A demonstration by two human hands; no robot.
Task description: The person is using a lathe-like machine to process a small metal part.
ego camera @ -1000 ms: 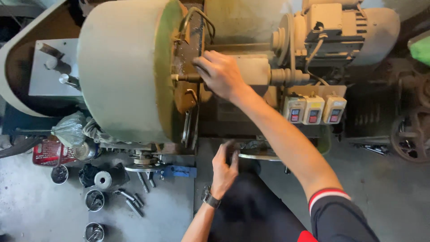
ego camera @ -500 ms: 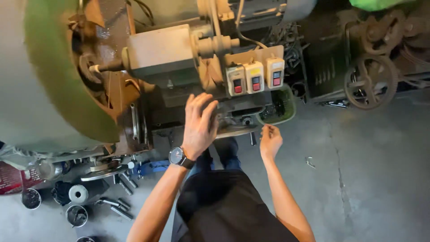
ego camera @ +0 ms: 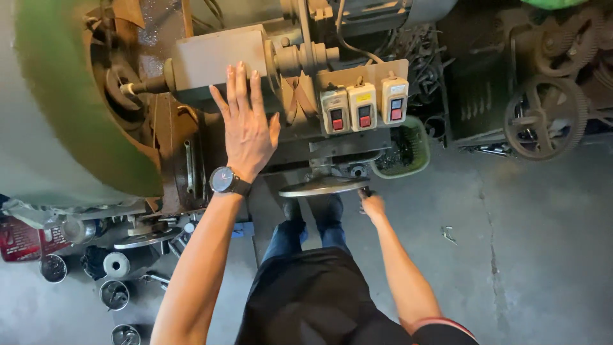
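Nearest the camera, the person's dark-clothed torso and blue jeans fill the lower middle, with the shoes standing on the grey concrete floor [ego camera: 523,255]. The right hand [ego camera: 372,204] reaches down and closes its fingers around the handle at the rim of a flat metal handwheel [ego camera: 322,186], which lies edge-on just below the machine body. To the lower left, several small round metal cups [ego camera: 115,294] and loose tools sit on the floor beside a red crate [ego camera: 19,239].

Higher up, the left hand [ego camera: 246,131], with a dark wristwatch [ego camera: 223,179] at its wrist, lies flat with fingers spread and straight, palm pressed against the beige machine housing [ego camera: 217,57]; it grips nothing. Just right of it, three switch boxes [ego camera: 364,105] with red and black buttons are mounted in a row on a plate. Below them sits a green basket [ego camera: 408,150] holding dark metal shavings.

At the far left a large green-rimmed guard [ego camera: 70,108] curves over the machine. At the far right, well apart, stands a spoked iron wheel [ego camera: 543,118].
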